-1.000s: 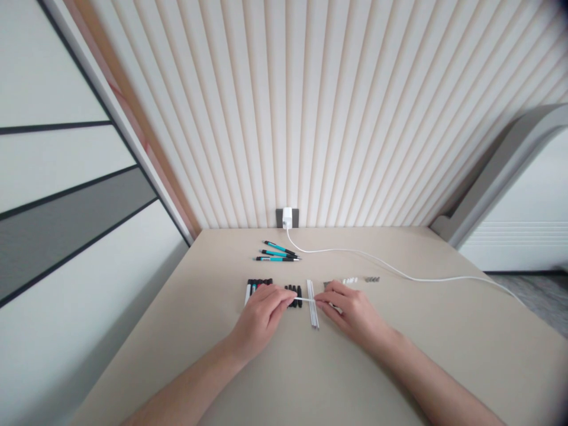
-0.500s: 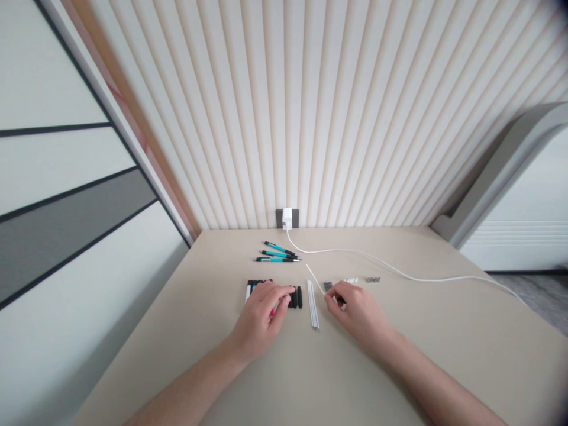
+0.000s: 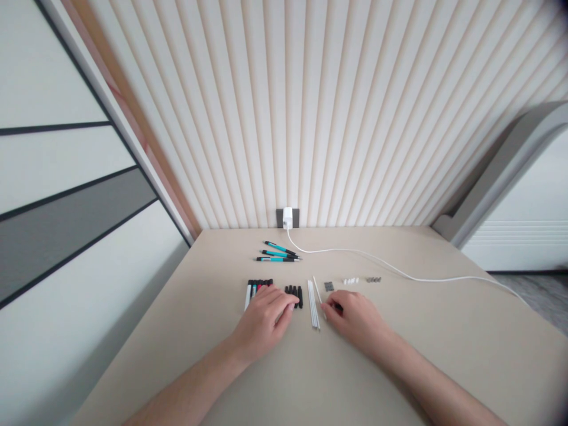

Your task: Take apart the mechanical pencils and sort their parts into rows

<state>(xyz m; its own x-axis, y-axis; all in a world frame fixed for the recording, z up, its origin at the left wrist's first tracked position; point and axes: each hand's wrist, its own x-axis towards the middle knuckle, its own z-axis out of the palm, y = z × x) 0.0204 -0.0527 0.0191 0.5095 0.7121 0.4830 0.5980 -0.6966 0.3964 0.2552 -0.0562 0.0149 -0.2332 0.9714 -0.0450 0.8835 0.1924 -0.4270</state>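
My right hand is closed, thumb and fingertips at the lower part of a thin white pen refill. Something dark shows between its curled fingers, too small to make out. Just left of that refill, several more white refills lie side by side. My left hand is closed, fingers bent toward the thumb; what it holds, if anything, is hidden. It partly covers a row of pen barrels in white, teal and red with black ends. By its fingertips lie several short black pen grips.
Three teal-and-black pens lie farther back. Small grey springs, white pieces and dark metallic pieces form a row on the right. A white cable runs from a wall charger across the table.
The single refill has come down toward me and stands steeper, closer to the line of the others. My right hand moved slightly left and nearer; my left fingertips shifted slightly right and nearer.
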